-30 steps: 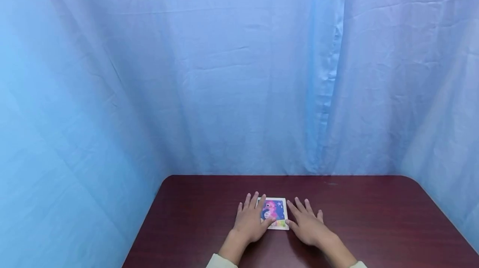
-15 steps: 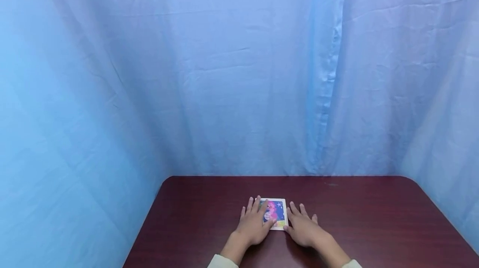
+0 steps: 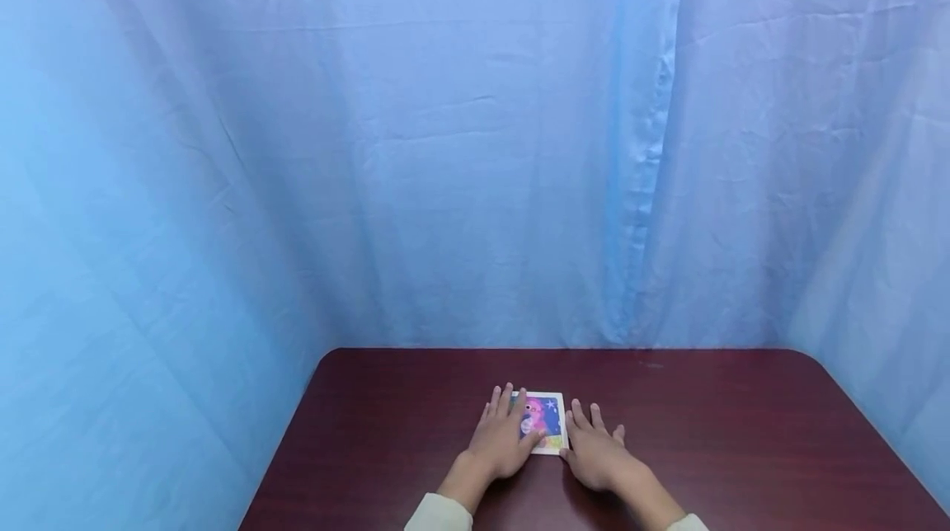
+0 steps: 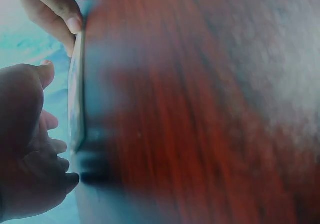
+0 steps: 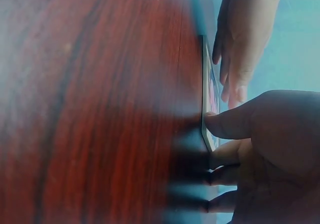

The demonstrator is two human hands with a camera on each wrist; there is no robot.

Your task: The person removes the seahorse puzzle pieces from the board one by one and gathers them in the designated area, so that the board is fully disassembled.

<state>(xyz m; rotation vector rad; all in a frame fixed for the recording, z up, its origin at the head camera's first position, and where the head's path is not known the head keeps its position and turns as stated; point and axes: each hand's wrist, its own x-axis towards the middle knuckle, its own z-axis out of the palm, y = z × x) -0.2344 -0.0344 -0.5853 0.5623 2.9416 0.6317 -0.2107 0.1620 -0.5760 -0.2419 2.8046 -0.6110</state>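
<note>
A thin square picture board (image 3: 552, 424) with a white border lies flat on the table. Its print shows a pink cartoon animal and a star on blue. Over its left side spreads my left hand (image 3: 496, 442), fingers straight and thumb across the lower part of the picture. My right hand (image 3: 596, 453) is at the right edge, with its fingertips along the border and its thumb at the near right corner. Seen edge-on in the right wrist view, the board (image 5: 206, 92) has the right thumb (image 5: 227, 123) against its rim. The left hand covers part of the picture.
The dark red-brown wooden table (image 3: 712, 432) has rounded far corners. Light blue curtains (image 3: 475, 185) hang behind it and along both sides. Pale sleeves (image 3: 439, 513) cover the forearms at the near edge of the head view.
My right hand has shifted slightly left and its fingers have drawn closer together. The left hand stays over the board's left side, with only small shifts.
</note>
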